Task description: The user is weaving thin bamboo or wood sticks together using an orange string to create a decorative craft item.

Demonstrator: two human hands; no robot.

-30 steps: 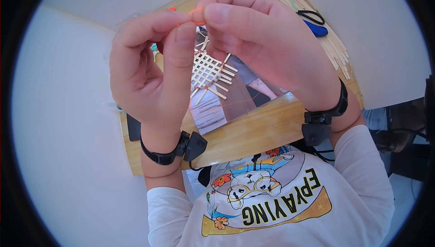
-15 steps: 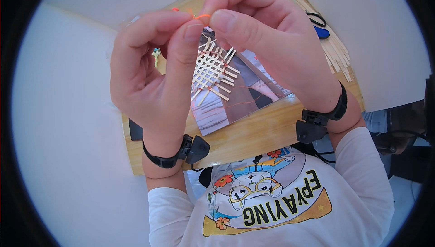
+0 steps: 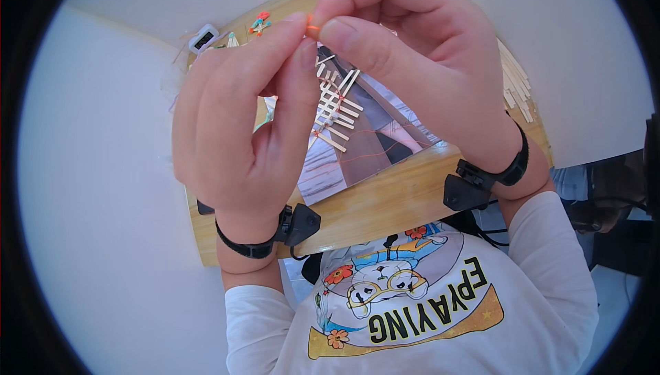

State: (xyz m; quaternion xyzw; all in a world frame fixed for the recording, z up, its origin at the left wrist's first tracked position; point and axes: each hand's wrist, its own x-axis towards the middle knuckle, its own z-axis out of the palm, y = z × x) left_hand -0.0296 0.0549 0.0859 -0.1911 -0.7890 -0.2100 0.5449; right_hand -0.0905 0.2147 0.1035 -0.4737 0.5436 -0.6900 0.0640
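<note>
Both hands are raised close together above the table, pinching a short bit of orange cord [image 3: 313,28] between thumbs and forefingers. My left hand [image 3: 237,110] is closed on its left side, the back of the hand turned up. Pressed thumb to forefinger, my right hand [image 3: 419,59] grips the other side; the cord's ends are hidden by the fingertips. Beneath them lies a woven lattice of pale flat wooden strips [image 3: 333,103], bound with reddish thread, partly covered by my left hand. It rests on a glossy printed sheet or board [image 3: 361,151].
The wooden table [image 3: 385,196] curves toward me. Loose pale strips [image 3: 515,86] lie at its right side. At the far left are a small white device with a dark screen [image 3: 203,38] and a colourful little ornament [image 3: 260,23]. White walls [image 3: 103,155] flank the table.
My left hand has turned, showing more of its back, and moved slightly right, covering more of the lattice. My right hand has shifted slightly, hiding the blue-handled tool. Both still pinch the cord.
</note>
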